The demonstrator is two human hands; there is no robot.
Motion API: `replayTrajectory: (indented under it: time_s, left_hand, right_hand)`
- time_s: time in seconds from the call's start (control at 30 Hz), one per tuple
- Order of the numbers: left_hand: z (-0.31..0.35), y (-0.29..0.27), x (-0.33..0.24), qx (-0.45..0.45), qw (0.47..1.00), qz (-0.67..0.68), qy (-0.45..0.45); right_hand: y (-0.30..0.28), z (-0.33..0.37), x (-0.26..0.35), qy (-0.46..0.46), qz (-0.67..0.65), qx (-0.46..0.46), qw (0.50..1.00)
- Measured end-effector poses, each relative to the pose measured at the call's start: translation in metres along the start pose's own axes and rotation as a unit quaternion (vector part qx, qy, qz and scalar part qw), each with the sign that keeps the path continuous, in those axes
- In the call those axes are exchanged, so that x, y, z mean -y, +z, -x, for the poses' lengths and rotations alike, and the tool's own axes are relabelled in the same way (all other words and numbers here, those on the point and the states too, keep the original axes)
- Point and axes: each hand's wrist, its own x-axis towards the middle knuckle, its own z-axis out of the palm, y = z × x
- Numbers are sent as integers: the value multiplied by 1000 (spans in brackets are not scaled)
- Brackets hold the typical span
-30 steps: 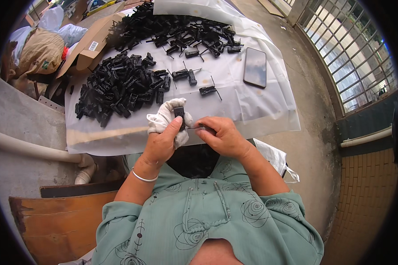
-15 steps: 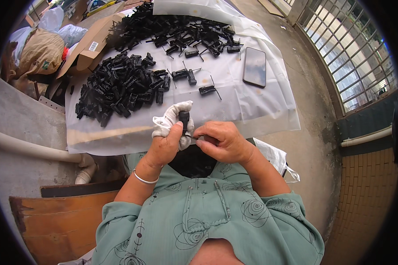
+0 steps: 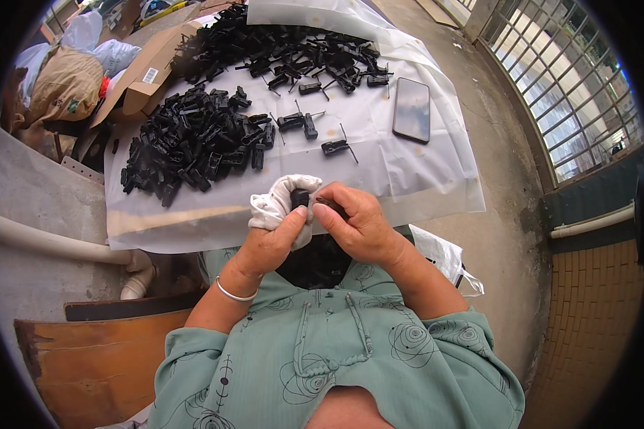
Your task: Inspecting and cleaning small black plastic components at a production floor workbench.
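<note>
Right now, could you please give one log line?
left grip: black part, white cloth | right grip: close by, contents unclear | phone: on white sheet

Sheeted tbl (image 3: 422, 175); blk pcs (image 3: 197, 139); phone (image 3: 411, 111)

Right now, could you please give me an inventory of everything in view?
White sheet: 1, white, across the middle
Part heaps: 2, black, sheet's left and far end
Separate parts: at least 3, black, left of phone
Phone: 1, dark, sheet's right
Cardboard box: 1, brown, upper left
Bags: several, white and brown, mostly upper left
Pipes: 2, off-white, left and right
Panel: 1, orange-brown, lower left
Barred window: 1, grey, upper right
Cloth: 1, white, sheet's near edge
Held part: 1, black, against cloth
Bracelet: 1, silver, left wrist
Shirt: 1, green, bottom
Left grip: 1, bare, holding cloth and held part
Right grip: 1, bare, alongside; contents unclear
</note>
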Motion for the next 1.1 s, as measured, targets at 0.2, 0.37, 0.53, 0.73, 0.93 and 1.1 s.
replayTrajectory:
  time_s: [0.2,0.37,0.53,0.73,0.93,1.1]
  left_hand:
    - [-3,4,0,-30,990,-123,57]
    - [-6,5,6,-41,966,-220,131]
    - [-6,-2,10,-32,949,-285,131]
    - [-5,-5,17,-72,923,-342,163]
    - [-3,-5,28,-90,911,-376,144]
    - [-2,-3,36,-114,958,-254,75]
  right_hand:
    - [0,-1,-2,-26,12,19,999]
    - [2,-5,1,-24,57,26,998]
    - [9,-8,0,-32,126,32,991]
    - [21,1,-11,-24,159,20,987]
    - [26,3,-22,14,134,37,990]
    - [27,6,-22,39,90,18,995]
